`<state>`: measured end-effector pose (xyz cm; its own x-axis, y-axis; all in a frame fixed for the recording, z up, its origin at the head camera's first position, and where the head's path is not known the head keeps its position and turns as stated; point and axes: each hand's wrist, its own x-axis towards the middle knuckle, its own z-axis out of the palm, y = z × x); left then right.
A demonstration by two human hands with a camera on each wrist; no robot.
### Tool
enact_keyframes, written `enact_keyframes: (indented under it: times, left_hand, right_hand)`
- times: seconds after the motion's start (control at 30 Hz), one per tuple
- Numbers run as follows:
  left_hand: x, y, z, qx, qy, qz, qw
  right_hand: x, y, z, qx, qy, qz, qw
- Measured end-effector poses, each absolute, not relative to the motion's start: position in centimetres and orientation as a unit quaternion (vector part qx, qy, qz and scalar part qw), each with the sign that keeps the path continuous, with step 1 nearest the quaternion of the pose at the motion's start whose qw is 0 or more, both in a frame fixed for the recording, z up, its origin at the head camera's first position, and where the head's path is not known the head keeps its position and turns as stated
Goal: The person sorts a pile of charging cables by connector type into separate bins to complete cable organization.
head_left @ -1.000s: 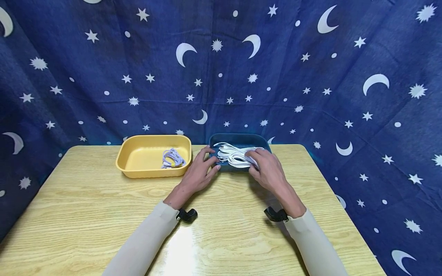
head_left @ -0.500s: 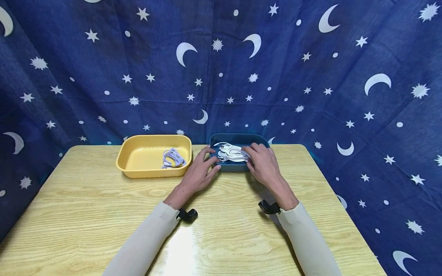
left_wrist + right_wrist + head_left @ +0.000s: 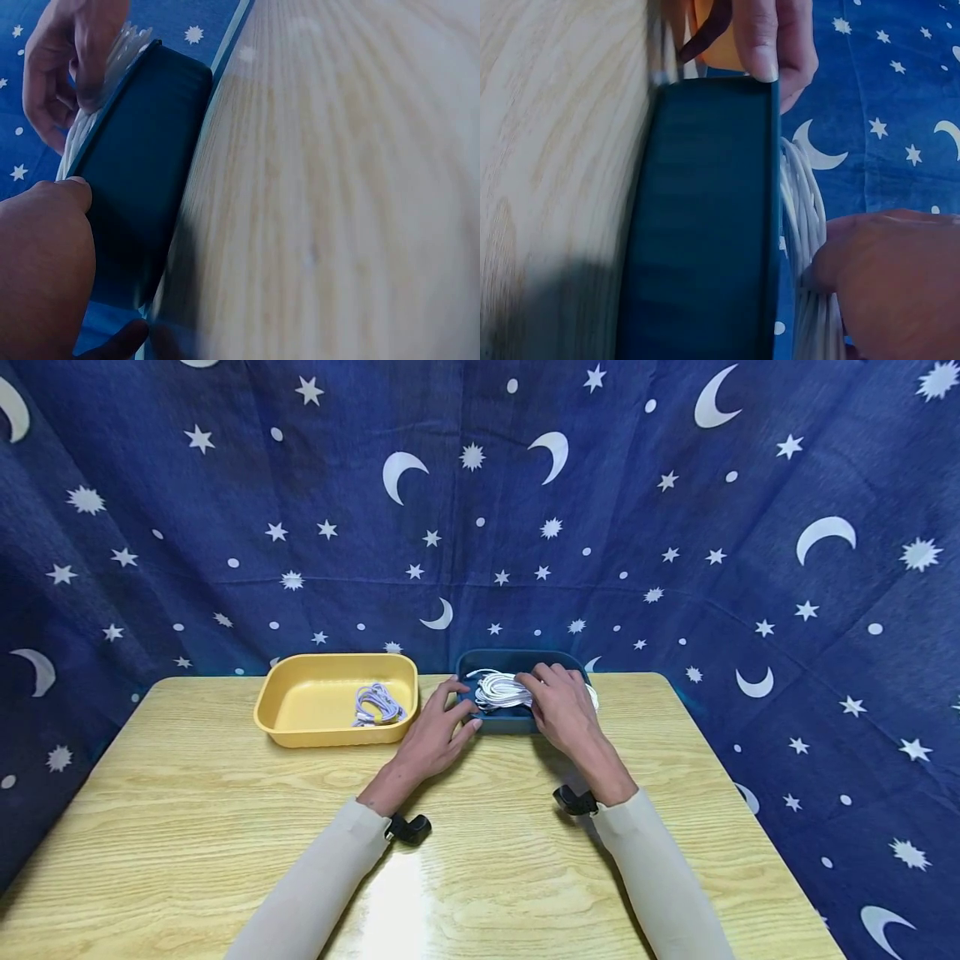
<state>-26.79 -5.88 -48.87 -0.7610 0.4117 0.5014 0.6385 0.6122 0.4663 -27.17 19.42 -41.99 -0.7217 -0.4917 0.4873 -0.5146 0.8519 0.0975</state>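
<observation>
A dark blue plastic bin (image 3: 510,726) stands near the back edge of the table. My left hand (image 3: 429,739) holds its left end, the thumb on the rim (image 3: 775,112). A coiled white cable (image 3: 497,691) lies across the bin's opening, bulging above the rim in both wrist views. Over the bin's right half, my right hand (image 3: 564,706) pinches the cable bundle between thumb and fingers. A loop of it shows past the right hand, at the bin's right end. The fingers on the bundle's far side are partly hidden.
Left of the blue bin stands a yellow bin (image 3: 330,738) with a coiled lilac cable (image 3: 378,703) in its right part. Both rest on a wooden table (image 3: 480,860). Behind hangs a blue curtain (image 3: 337,618) patterned with moons and stars.
My right hand has shifted left and slightly away along the white cable, which now sits lower and further into the blue bin. My left hand has stayed at the bin's left end.
</observation>
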Motion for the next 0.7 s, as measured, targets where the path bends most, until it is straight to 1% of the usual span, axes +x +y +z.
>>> enact_keyframes:
  times: [0.33,0.47,0.7]
  left_hand:
    - [-26.8,-5.9,-48.8,-0.302,-0.879,-0.326,0.176]
    - [-26.8,-5.9,-48.8,-0.303,-0.877,-0.326,0.182]
    - [-26.8,-5.8,-48.9,-0.297,-0.881,-0.325,0.173]
  right_hand:
    - [-28.2,19.2,-42.5,0.287,-0.917,0.029,0.275]
    - [-28.7,19.2,-42.9,0.279,-0.922,0.041,0.264]
    - [-29.1,19.3,-43.6,0.274,-0.929,0.062,0.242]
